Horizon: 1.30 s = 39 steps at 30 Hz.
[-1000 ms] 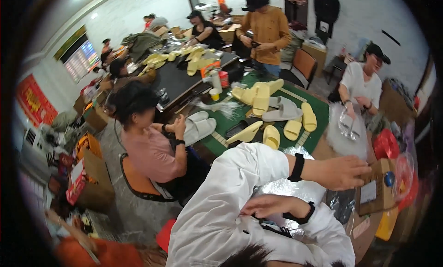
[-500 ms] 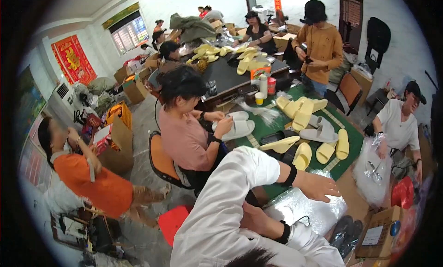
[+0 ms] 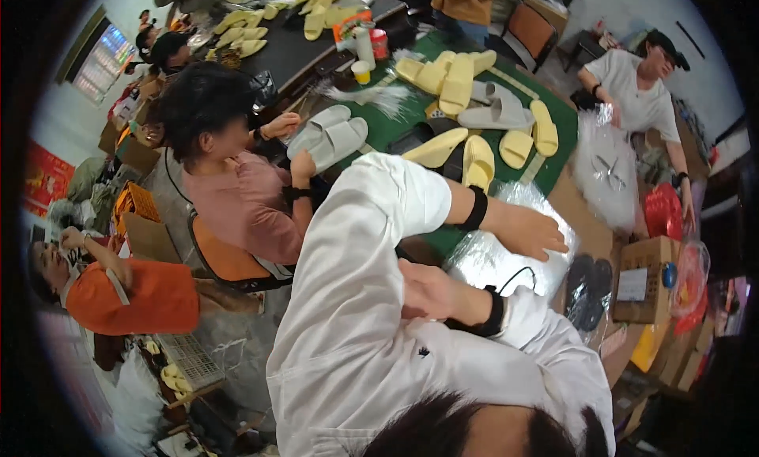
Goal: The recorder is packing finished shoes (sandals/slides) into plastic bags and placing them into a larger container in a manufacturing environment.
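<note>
Left hand: the left hand (image 3: 531, 229) lies flat, fingers spread and released, on the crinkled clear plastic bag (image 3: 506, 255) at the near edge of the worktop (image 3: 565, 200).
Right hand: the right hand (image 3: 423, 289) hangs loosely curled just beside the bag's near side; whether its grip holds the film I cannot tell.
Doing it well: I judge that pressing the bag flat with the open palm while the other hand finds the mouth keeps the slippery film from sliding.
Bag contents: hidden by glare; cannot tell.
Second bag: a person in a white shirt (image 3: 632, 89) holds another clear bag (image 3: 605, 168), grey shapes dimly inside.
Cardboard box (image 3: 644, 279): shut, beside dark slippers (image 3: 589, 287).
Loose: pale yellow foam slippers (image 3: 474, 152) on the green mat (image 3: 553, 152).
</note>
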Each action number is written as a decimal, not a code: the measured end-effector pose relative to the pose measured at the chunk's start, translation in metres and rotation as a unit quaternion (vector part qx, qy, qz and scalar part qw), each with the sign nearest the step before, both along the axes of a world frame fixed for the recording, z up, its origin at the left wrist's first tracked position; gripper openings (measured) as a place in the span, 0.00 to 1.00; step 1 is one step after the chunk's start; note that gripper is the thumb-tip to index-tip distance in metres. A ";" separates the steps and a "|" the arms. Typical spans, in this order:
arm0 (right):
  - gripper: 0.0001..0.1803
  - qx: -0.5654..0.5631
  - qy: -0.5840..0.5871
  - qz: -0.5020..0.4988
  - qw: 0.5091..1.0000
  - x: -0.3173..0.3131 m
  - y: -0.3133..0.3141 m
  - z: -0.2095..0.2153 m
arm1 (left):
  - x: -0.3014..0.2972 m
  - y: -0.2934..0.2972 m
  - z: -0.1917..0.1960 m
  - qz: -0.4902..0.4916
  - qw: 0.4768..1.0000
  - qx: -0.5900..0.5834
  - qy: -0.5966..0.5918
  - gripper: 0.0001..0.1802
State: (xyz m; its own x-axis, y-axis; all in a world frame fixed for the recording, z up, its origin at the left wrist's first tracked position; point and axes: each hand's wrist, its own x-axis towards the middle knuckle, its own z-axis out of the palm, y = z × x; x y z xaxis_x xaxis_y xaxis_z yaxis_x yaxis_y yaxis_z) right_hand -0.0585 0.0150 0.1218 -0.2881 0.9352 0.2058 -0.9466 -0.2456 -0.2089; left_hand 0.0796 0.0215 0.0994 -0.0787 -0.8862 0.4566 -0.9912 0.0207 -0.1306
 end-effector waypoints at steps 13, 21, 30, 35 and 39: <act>0.20 -0.100 -0.180 -0.177 0.962 0.038 0.039 -0.007 | 0.029 0.049 -0.048 0.088 0.985 0.088 0.122 0.09; 0.20 -0.236 -0.178 -0.448 0.844 0.083 -0.035 -0.029 | 0.039 0.151 -0.083 0.663 0.723 0.080 0.179 0.55; 0.14 -0.377 -0.293 -0.525 0.704 0.097 -0.074 -0.017 | 0.003 0.249 -0.212 0.682 0.654 -0.079 0.316 0.32; 0.13 -0.403 -0.320 -0.506 0.692 0.083 -0.090 -0.035 | 0.014 0.222 -0.162 0.664 0.631 -0.198 0.349 0.15; 0.13 -0.409 -0.276 -0.526 0.693 0.074 -0.114 -0.047 | 0.015 0.184 -0.091 0.545 0.629 -0.340 0.437 0.13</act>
